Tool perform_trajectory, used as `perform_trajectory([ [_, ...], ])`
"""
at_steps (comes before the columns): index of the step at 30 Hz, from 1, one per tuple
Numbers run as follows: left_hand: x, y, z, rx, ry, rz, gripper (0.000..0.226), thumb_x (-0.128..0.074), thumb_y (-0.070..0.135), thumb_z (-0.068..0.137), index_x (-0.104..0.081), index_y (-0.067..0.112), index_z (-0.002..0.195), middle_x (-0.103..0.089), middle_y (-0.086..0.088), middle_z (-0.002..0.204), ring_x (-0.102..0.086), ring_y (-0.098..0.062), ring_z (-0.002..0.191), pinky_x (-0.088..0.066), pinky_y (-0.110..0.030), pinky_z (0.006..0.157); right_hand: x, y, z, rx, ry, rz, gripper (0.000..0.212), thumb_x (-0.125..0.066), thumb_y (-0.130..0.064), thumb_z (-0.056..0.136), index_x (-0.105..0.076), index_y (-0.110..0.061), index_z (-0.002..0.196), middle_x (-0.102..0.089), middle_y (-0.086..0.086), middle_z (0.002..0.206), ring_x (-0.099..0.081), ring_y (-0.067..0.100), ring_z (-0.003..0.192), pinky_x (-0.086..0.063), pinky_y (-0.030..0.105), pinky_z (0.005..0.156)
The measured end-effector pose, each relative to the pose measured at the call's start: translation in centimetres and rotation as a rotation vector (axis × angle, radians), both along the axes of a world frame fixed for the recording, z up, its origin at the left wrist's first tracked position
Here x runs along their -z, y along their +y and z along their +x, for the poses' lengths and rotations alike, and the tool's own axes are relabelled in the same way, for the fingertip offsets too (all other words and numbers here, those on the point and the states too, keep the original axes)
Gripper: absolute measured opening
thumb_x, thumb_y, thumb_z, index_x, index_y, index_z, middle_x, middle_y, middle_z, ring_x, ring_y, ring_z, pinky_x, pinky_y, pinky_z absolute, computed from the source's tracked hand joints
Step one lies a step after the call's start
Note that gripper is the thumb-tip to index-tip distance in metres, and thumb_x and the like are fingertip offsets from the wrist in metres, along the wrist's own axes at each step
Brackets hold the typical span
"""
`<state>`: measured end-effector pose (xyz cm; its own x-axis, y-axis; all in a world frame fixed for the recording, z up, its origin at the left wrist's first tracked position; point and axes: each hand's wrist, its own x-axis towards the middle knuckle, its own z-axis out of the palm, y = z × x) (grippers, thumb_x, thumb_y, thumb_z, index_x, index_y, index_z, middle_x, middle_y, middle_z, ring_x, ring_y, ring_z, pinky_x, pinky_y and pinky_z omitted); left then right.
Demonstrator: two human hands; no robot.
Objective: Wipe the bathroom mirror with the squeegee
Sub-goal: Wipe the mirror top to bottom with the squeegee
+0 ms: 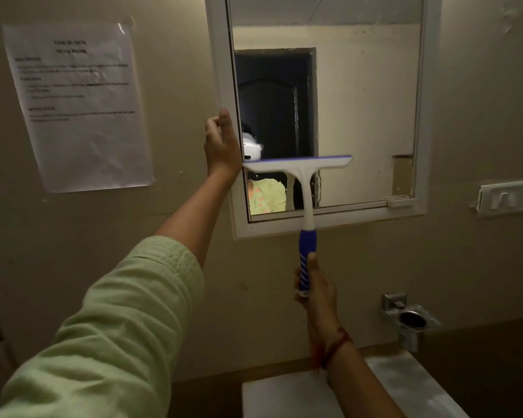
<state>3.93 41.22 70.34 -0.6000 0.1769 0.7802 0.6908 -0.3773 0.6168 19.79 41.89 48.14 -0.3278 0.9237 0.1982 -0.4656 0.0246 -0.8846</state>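
A white-framed mirror (pixel 366 116) hangs on the beige wall. The squeegee (pixel 299 167) is white with a blue-edged blade and a blue striped handle. Its blade lies flat against the lower left part of the glass, level, with the handle pointing down over the frame's bottom edge. My right hand (pixel 316 285) grips the blue handle from below. My left hand (pixel 222 143) reaches up and holds the mirror frame's left edge, fingers curled round it. Streaks and droplets show on the glass beside the blade.
A printed sheet of paper (pixel 79 104) is taped to the wall at the left. A switch plate (pixel 511 197) sits at the right. A metal holder (pixel 411 319) is fixed below the mirror, above a white basin top (pixel 405 384).
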Motion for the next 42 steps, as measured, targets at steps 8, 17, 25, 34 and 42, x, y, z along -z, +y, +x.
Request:
perform_trajectory([
  [8,-0.1,0.1,-0.1,-0.006,0.004,-0.007,0.044,-0.028,0.038,0.097,-0.048,0.000,0.108,-0.047,0.006,0.077,-0.043,0.002,0.066,-0.033,0.002,0.054,-1.2,1.1,0.3,-0.028,-0.056,0.041,0.050,-0.050,-0.063,0.067,-0.062,-0.018,0.084,-0.061,0.000,0.075,-0.055,0.012,0.069,-0.043,0.026,0.062],
  [17,-0.1,0.0,0.1,-0.012,-0.001,0.005,0.045,-0.028,0.039,0.097,-0.049,0.000,0.107,-0.046,0.008,0.075,-0.044,-0.001,0.066,-0.034,-0.005,0.053,0.3,0.5,0.5,0.027,-0.053,0.037,0.036,-0.048,-0.050,0.084,-0.062,-0.018,0.079,-0.059,-0.002,0.070,-0.052,0.009,0.063,-0.039,0.023,0.056],
  [25,0.0,-0.1,0.2,-0.024,-0.005,0.017,0.046,-0.027,0.040,0.097,-0.049,0.000,0.104,-0.043,0.011,0.072,-0.041,0.000,0.065,-0.034,-0.007,0.053,2.5,-0.1,0.5,0.020,-0.089,0.034,0.069,-0.051,-0.077,0.058,-0.061,-0.012,0.080,-0.060,-0.002,0.066,-0.053,0.009,0.060,-0.043,0.013,0.047],
  [34,0.0,0.1,0.0,-0.011,-0.015,0.008,0.043,-0.028,0.041,0.096,-0.050,0.005,0.105,-0.048,0.012,0.076,-0.044,0.004,0.069,-0.034,0.002,0.057,1.5,0.8,0.5,-0.024,-0.062,0.016,0.043,-0.050,-0.059,0.071,-0.063,-0.018,0.078,-0.061,-0.001,0.071,-0.052,0.011,0.063,-0.037,0.024,0.055],
  [42,0.0,0.1,0.0,-0.020,-0.004,0.014,0.047,-0.028,0.039,0.096,-0.049,-0.002,0.106,-0.044,0.010,0.073,-0.041,0.002,0.065,-0.033,0.001,0.055,6.5,0.3,1.1,-0.019,-0.202,-0.026,0.051,-0.045,-0.063,0.074,-0.061,-0.016,0.073,-0.059,0.000,0.065,-0.051,0.009,0.057,-0.035,0.021,0.050],
])
